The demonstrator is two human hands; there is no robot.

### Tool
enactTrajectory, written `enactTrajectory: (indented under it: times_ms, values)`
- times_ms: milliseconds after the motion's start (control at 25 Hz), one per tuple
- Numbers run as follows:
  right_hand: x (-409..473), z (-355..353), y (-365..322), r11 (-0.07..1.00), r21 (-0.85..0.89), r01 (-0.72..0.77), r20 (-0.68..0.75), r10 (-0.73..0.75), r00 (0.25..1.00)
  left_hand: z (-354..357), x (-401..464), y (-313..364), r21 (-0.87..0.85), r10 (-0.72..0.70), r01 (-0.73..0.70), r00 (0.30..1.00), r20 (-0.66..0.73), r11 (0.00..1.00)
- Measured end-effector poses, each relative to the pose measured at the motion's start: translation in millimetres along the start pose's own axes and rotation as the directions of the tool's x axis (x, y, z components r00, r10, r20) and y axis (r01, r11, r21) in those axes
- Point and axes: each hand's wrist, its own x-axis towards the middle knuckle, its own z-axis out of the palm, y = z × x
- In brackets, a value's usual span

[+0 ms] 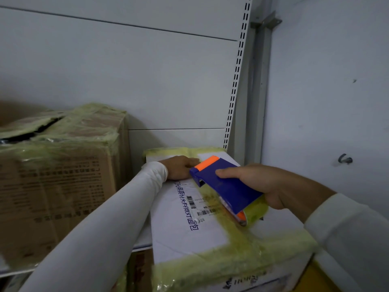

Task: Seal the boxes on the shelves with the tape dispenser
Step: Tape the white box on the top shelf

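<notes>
A white box [183,226] with blue print and barcodes lies on the shelf, banded with yellowish tape along its near edge, far edge and down the middle. My right hand [267,186] grips a blue tape dispenser [223,184] with an orange front edge, its tape roll low against the box top. My left hand [181,166] rests flat on the far part of the box lid, just left of the dispenser's front.
A taller brown cardboard box [56,182] wrapped in yellowish tape stands to the left on the same shelf. The white back panel [147,81] and a slotted upright [235,85] rise behind. A grey wall [326,102] with a hook closes the right side.
</notes>
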Motion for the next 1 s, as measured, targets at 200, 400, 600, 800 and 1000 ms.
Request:
enactTrajectory:
  times_ms: [200, 400, 600, 800, 1000]
  values:
    - [-47, -10, 1, 0.994, -0.099, -0.053, 0.054, 0.059, 0.997, -1, 3, -1, -0.034, -0.056, 0.056, 0.998, 0.016, 0.998]
    - [-99, -1, 5, 0.985, -0.140, -0.100, -0.110, 0.085, 0.990, 1, 6, 1, -0.020, -0.073, 0.073, 0.997, 0.028, 0.997]
    - [-103, 12, 5, 0.987, -0.066, -0.144, -0.199, 0.128, 0.972, 7, 4, 12, 0.249, -0.087, 0.085, 0.996, -0.004, 0.965]
    - [-101, 11, 7, 0.988, -0.090, -0.124, -0.221, 0.102, 0.970, 14, -22, 28, 0.085, 0.344, -0.334, 0.891, -0.295, 0.939]
    - [-101, 6, 18, 0.993, -0.084, -0.089, -0.177, 0.073, 0.982, 15, -50, 33, 0.114, 0.278, -0.282, 0.959, 0.046, 0.953]
